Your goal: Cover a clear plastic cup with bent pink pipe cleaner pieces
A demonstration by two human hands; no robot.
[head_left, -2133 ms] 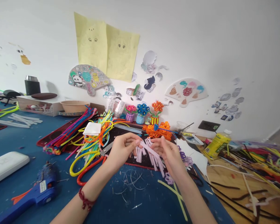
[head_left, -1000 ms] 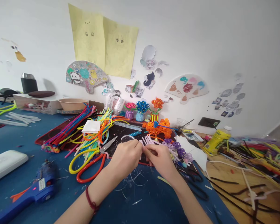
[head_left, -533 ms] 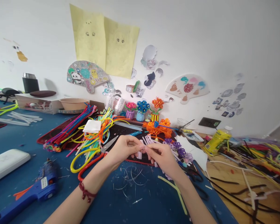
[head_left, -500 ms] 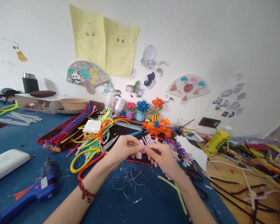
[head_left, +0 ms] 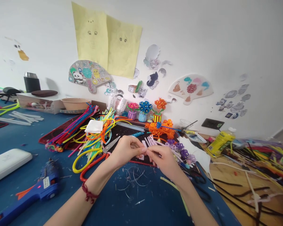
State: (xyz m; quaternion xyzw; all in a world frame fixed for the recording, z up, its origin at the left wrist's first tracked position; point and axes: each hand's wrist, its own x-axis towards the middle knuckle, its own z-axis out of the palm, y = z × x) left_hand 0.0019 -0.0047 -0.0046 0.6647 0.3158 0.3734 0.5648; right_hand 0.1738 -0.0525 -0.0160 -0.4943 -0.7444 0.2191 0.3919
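Both my hands meet over a black mat, holding a fringed bunch of pale pink pipe-cleaner strips (head_left: 149,142). My left hand (head_left: 126,152), with a red string bracelet (head_left: 88,193) at its wrist, pinches the bunch's left end between thumb and fingers. My right hand (head_left: 163,161) grips it from the right, and my fingers hide the middle. Just left of my left hand lie scissors with red handles (head_left: 109,145). Purple pipe-cleaner flowers (head_left: 178,147) sit close to my right hand.
Loose yellow and orange pipe cleaners (head_left: 96,131) and a coloured bundle (head_left: 70,128) crowd the left. A blue glue gun (head_left: 46,185) lies on the blue mat (head_left: 141,207) at front left. Orange pipe-cleaner flowers (head_left: 159,130) stand behind. More pipe cleaners and a yellow bottle (head_left: 218,144) lie right.
Over the last second my hands have stayed together on the pink bunch with little movement. The whole view has shifted slightly as my head moved.
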